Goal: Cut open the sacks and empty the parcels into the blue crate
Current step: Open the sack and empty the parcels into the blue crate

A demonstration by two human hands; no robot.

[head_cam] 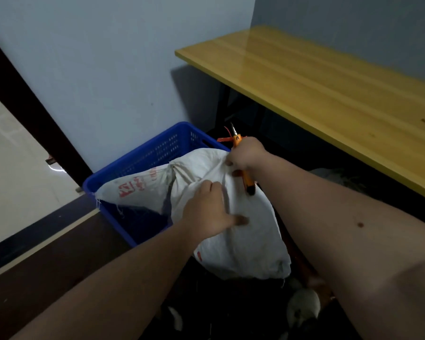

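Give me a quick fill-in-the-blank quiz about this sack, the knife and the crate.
1. The white sack lies over the rim of the ____ crate.
2. The utility knife is held in the ____ hand.
3. The left hand rests on the ____.

Missing words: blue; right; sack

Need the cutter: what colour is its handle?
Orange utility knife handle, black end, in the head view.
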